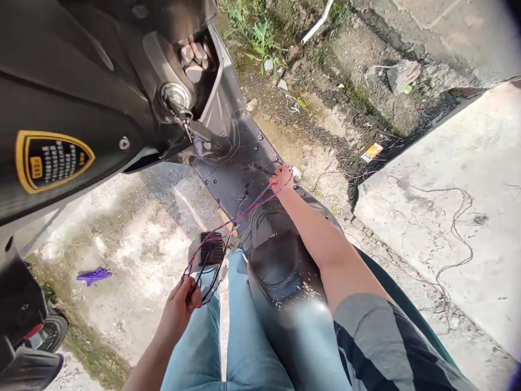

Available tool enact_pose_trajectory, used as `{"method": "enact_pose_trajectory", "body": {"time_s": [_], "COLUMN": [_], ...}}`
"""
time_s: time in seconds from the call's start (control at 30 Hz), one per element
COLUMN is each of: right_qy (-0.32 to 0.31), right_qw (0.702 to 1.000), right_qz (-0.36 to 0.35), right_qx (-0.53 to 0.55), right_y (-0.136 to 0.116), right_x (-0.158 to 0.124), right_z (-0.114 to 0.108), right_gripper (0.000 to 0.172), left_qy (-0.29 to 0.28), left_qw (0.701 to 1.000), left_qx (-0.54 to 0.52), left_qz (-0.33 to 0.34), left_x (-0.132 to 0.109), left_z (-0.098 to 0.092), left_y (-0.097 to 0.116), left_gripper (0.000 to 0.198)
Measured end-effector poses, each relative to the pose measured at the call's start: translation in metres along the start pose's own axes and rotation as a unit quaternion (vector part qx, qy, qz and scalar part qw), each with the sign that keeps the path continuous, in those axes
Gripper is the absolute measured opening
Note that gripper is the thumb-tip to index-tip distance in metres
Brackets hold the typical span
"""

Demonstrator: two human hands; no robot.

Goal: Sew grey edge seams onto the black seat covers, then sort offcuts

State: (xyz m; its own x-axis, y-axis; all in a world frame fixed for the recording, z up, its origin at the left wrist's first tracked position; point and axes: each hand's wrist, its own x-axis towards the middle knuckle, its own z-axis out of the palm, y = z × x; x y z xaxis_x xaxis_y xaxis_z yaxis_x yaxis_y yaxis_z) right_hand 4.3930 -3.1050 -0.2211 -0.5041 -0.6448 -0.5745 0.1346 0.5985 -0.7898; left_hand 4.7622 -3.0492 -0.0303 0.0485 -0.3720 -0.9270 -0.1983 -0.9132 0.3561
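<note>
A thin bundle of red, blue and black wires [243, 213] is stretched over the near edge of the scooter's black plastic floorboard [234, 176]. Its far end is gripped in the right hand [281, 178], whose fingers are curled shut around it at the right edge of that floorboard. The near end is looped and pinched in the closed fingers of the left hand [182, 305], below and left of the floorboard. A small black finned metal box [210, 251] is seen just below the floorboard's near edge, with the wires crossing it. Light blue jeans [244, 336] lie beneath. Above the floorboard, a silver key [179, 103] is seated in the ignition, and a yellow-rimmed shield badge [51, 160] is fixed well to the left. A purple rag [94, 275] lies on the ground far left of the floorboard.
</note>
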Motion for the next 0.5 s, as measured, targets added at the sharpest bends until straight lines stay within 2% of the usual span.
{"method": "enact_pose_trajectory", "body": {"time_s": [0.07, 0.13, 0.2, 0.27, 0.33, 0.4, 0.43, 0.5], "right_qy": [0.019, 0.002, -0.01, -0.016, -0.066, -0.179, -0.243, -0.27], "right_qw": [0.997, 0.991, 0.985, 0.971, 0.925, 0.858, 0.827, 0.811], "right_qz": [-0.007, -0.029, -0.031, 0.011, 0.077, 0.145, 0.153, 0.101], "right_qx": [0.071, 0.129, 0.171, 0.238, 0.366, 0.46, 0.484, 0.51], "right_y": [-0.013, -0.026, -0.044, -0.069, -0.1, -0.131, -0.145, -0.169], "right_x": [0.001, -0.015, -0.045, -0.088, -0.143, -0.202, -0.231, -0.281], "right_z": [0.001, 0.008, 0.019, 0.031, 0.048, 0.067, 0.076, 0.092], "right_gripper": [0.041, 0.037, 0.034, 0.034, 0.037, 0.046, 0.05, 0.054], "left_qy": [-0.021, -0.027, -0.023, -0.024, -0.029, -0.033, -0.04, -0.07], "left_qw": [0.998, 0.995, 0.994, 0.994, 0.992, 0.986, 0.981, 0.969], "left_qx": [-0.067, -0.099, -0.106, -0.104, -0.096, -0.084, -0.072, -0.043], "left_qz": [-0.006, 0.0, 0.014, 0.033, 0.077, 0.143, 0.177, 0.233], "left_x": [-0.003, -0.005, -0.006, -0.007, -0.009, -0.016, -0.022, -0.04], "left_z": [0.012, 0.018, 0.02, 0.02, 0.022, 0.025, 0.027, 0.029], "left_y": [0.015, 0.028, 0.036, 0.038, 0.039, 0.039, 0.039, 0.04], "left_gripper": [0.049, 0.047, 0.046, 0.049, 0.053, 0.056, 0.057, 0.059]}}
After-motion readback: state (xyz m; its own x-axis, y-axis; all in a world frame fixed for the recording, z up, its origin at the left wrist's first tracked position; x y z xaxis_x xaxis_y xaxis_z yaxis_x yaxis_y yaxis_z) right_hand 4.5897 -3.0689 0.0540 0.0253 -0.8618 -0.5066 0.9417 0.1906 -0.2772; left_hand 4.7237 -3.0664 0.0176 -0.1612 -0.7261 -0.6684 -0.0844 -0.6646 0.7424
